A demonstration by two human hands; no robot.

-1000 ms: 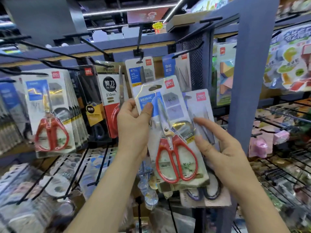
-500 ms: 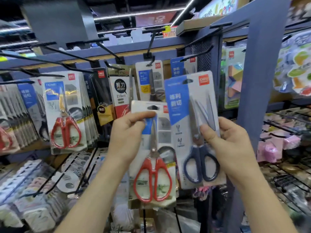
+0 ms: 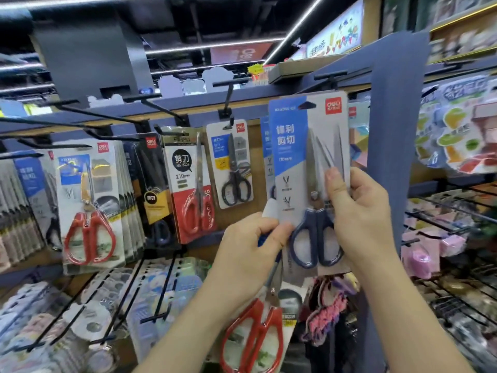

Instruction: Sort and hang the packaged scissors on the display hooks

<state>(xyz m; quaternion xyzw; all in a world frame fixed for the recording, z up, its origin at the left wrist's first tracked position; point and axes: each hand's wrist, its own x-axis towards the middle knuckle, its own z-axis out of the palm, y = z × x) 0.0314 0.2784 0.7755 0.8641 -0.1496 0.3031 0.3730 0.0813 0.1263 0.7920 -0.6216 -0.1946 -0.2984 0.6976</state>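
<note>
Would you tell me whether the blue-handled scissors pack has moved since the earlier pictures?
Yes: the blue-handled scissors pack has risen towards the black display hook beside the blue upright post.

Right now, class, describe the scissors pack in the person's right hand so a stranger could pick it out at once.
Find the tall blue post on the right. Just left of it, the right hand holds a blue-and-grey pack up by the top rail. Its scissors have navy handles, unlike the red-handled pack in the left hand below.
</note>
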